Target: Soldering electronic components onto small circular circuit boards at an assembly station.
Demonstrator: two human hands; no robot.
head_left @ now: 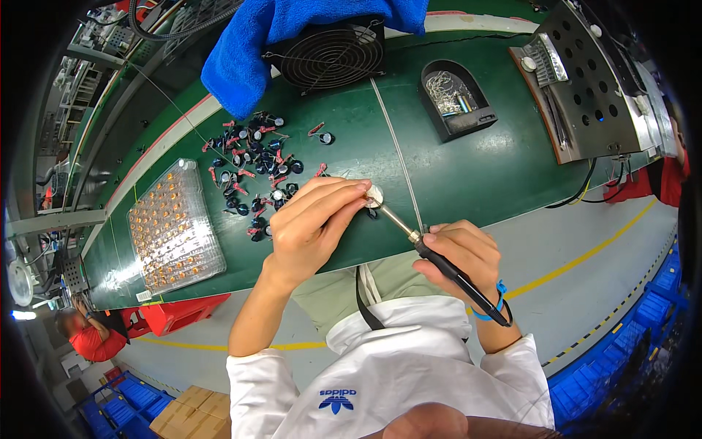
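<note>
Above the near edge of the green bench (344, 106), my left hand (307, 230) pinches a small round silvery-white disc (374, 194) between thumb and fingers. My right hand (466, 252) grips a soldering iron (450, 272) by its black handle. The metal tip of the iron meets the disc, or lies very close to it; contact is hard to make out. A small dark part (371, 214) shows just below the disc; whether it is joined to it I cannot tell. Left of my hands, a loose pile of dark round components (256, 150) with red tags or leads is spread out.
A clear plastic tray (209, 212) of copper-coloured parts lies at left. A black fan (329, 57) under a blue towel (241, 62) stands at the back. Right of it are a black bin (457, 130) with wire bits and a perforated metal stand (585, 110). Another person (95, 340) sits far left.
</note>
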